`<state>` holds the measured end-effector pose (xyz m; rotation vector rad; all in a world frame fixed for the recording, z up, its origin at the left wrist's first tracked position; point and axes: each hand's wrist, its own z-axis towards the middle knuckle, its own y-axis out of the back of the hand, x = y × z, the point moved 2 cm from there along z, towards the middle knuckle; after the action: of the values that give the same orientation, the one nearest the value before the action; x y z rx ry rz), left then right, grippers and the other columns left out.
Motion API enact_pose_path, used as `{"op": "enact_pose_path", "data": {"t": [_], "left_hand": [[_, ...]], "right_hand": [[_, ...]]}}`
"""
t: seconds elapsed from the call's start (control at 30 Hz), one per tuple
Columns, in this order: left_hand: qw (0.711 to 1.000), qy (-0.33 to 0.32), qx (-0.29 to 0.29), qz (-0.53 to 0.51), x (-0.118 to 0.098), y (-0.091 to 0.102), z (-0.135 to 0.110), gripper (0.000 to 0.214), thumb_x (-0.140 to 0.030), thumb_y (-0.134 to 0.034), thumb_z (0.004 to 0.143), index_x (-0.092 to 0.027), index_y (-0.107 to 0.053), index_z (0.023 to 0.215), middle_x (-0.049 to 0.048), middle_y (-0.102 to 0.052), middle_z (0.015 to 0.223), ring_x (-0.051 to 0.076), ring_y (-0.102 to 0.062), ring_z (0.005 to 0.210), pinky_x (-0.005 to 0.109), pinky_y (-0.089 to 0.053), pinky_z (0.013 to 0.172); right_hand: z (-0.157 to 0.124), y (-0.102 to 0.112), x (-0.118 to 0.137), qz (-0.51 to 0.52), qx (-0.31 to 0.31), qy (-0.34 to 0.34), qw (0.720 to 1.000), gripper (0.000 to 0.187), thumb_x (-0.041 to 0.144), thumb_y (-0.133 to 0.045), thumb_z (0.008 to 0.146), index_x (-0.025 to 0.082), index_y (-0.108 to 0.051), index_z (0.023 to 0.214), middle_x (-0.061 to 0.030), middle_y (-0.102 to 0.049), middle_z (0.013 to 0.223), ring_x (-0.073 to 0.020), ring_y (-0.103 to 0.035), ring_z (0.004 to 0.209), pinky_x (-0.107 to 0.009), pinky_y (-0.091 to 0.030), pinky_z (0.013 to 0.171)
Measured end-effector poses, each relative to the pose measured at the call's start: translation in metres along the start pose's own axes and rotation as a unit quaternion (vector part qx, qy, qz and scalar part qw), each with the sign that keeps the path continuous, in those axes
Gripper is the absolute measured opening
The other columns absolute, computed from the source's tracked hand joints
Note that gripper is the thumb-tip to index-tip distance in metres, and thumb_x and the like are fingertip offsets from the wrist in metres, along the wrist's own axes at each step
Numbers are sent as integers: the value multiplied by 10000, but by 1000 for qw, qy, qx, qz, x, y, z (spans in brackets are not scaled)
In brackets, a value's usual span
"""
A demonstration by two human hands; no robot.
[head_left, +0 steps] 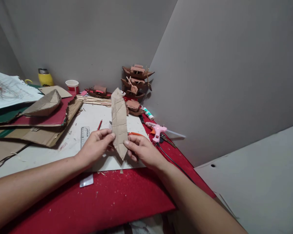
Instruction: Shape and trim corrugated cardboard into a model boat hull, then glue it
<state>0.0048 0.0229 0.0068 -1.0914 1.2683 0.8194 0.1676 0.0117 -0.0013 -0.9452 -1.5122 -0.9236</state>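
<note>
A long piece of brown cardboard (119, 120), creased and pointed at its near end, is held up above the white board (100, 162). My left hand (96, 143) pinches its left edge between thumb and fingers. On the opposite edge, my right hand (140, 148) grips it the same way, with the thumb on the near face. Behind the piece, an orange-handled tool (136, 134) is partly hidden. A clear ruler (85, 134) and a red pencil (100, 124) lie on the board just beyond my left hand.
Model boats (138, 73) are stacked by the wall. To the right lies a pink glue gun (158, 130) with its black cord. Cardboard sheets (46, 133) are piled at left, topped by a cardboard boat hull (45, 104). Behind stand a paper cup (72, 86) and yellow bottle (45, 78).
</note>
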Motion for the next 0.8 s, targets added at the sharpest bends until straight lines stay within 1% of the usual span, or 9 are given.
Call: {"op": "enact_pose_path", "data": {"t": [0.1,0.17,0.23,0.27,0.33,0.43,0.57,0.7,0.8], "left_hand": [[998,20,-23,-63,-6,1,0,242,-323,-607,806,-131,-629,952,62,-697,811,161,-646,711,286,-531,659],[993,47,-29,-100,-9,0,-1,267,-299,-595,815,-138,-609,1028,88,-705,864,191,-661,767,333,-550,702],[989,69,-14,-134,-11,-1,-2,264,-258,-559,834,-148,-592,1072,94,-707,855,194,-670,745,353,-558,704],[987,78,-3,-144,-12,-2,-2,258,-248,-540,843,-151,-590,1076,91,-705,824,190,-670,702,353,-562,679],[985,89,9,-150,-13,-2,-3,244,-269,-522,852,-153,-598,1053,77,-692,760,181,-657,610,339,-562,596],[983,105,16,-150,-13,1,-2,261,-339,-507,859,-163,-603,1027,64,-677,743,179,-638,551,333,-548,508],[980,122,23,-157,-8,5,1,344,-429,-452,878,-169,-601,1048,51,-662,716,160,-615,524,311,-535,499],[984,106,30,-140,-5,7,2,463,-538,-424,863,-152,-611,1040,52,-661,708,146,-604,520,273,-516,499],[985,104,16,-136,-4,6,2,507,-577,-386,860,-150,-608,1020,47,-654,691,148,-596,514,274,-506,485]], "right_hand": [[-5,-9,-1,-21,121,-26,992,329,471,-579,818,159,-515,736,69,-521,503,-33,-409,357,-147,-295,356],[-9,-15,-1,-46,185,-29,981,341,466,-547,851,155,-512,716,54,-543,532,-35,-439,383,-145,-334,380],[-11,-19,-2,-62,214,-33,974,344,457,-539,863,152,-513,706,44,-557,556,-37,-461,401,-146,-360,398],[-12,-20,-2,-65,217,-36,973,346,455,-543,861,151,-512,698,41,-560,561,-38,-466,404,-147,-367,401],[-12,-20,-2,-67,207,-37,975,349,458,-555,852,149,-518,693,39,-562,562,-41,-470,403,-150,-371,402],[-10,-17,-1,-60,175,-18,982,349,465,-553,850,143,-543,715,39,-558,555,-44,-470,397,-154,-366,398],[-9,-15,-1,-53,117,14,992,344,460,-574,834,153,-519,689,48,-536,532,-44,-447,384,-156,-335,388],[-11,-18,0,-49,81,33,995,334,460,-574,828,171,-491,686,61,-496,509,-53,-416,393,-169,-324,398],[-13,-23,3,-94,55,77,991,306,404,-552,849,172,-488,660,57,-471,527,-64,-412,448,-183,-339,448]]}}
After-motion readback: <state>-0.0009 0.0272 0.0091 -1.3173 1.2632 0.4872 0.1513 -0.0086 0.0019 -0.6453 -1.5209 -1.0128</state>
